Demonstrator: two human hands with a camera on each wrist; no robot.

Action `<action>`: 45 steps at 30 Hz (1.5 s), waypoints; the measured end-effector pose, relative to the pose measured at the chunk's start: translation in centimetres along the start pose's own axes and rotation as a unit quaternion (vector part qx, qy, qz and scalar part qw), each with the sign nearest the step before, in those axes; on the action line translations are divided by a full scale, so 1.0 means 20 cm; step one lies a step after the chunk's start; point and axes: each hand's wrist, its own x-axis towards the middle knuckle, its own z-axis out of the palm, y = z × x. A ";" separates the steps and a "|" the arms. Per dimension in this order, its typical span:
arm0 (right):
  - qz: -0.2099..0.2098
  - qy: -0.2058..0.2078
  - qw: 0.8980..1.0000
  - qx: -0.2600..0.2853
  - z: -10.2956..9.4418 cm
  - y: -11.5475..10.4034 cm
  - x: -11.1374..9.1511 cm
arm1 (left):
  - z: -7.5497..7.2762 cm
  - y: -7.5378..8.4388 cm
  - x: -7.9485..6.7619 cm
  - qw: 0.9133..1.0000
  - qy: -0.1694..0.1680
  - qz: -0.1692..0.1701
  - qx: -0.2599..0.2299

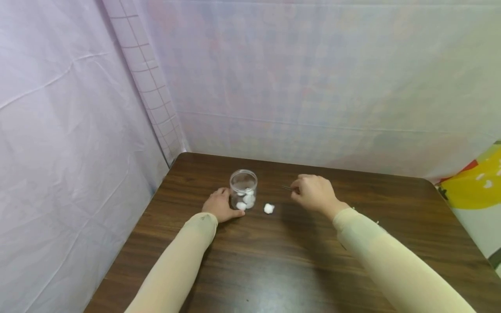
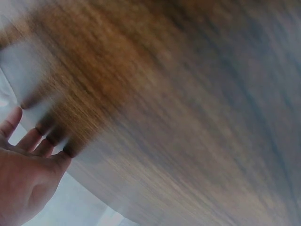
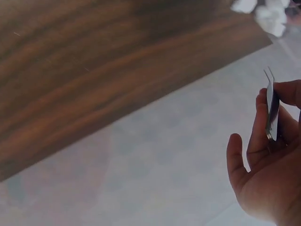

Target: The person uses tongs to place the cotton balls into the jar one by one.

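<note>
A clear round jar (image 1: 243, 182) without a lid stands near the back of the table, with several white cotton balls (image 1: 248, 198) in its lower part. My left hand (image 1: 221, 206) holds the jar from its left side, thumb in front and fingers behind. In the left wrist view, that hand (image 2: 28, 179) shows at the lower left with its fingers spread. Metal tweezers (image 3: 273, 110) are pinched in my right hand (image 1: 314, 194), their two thin tips apart with nothing between them. One loose cotton ball (image 1: 268, 208) lies on the table between the jar and my right hand.
The dark wood-grain table (image 1: 250, 256) ends at a back edge close behind the jar. A pale patterned curtain (image 1: 313, 87) hangs behind it, and white cloth (image 1: 70, 152) hangs at the left. Something yellow (image 1: 475, 184) stands off the right edge.
</note>
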 end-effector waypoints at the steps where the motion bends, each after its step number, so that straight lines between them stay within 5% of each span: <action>1: 0.002 -0.009 1.000 0.002 0.02 0.01 -0.01 | 0.00 0.00 0.00 1.000 0.000 0.000 0.000; 12: -0.027 -0.038 0.999 0.007 0.13 -0.03 -0.05 | -0.02 -0.03 -0.02 1.000 -0.002 -0.007 0.001; 45: -0.048 -0.069 0.996 -0.026 0.22 -0.10 -0.01 | -0.02 -0.03 -0.01 1.000 0.001 -0.002 0.000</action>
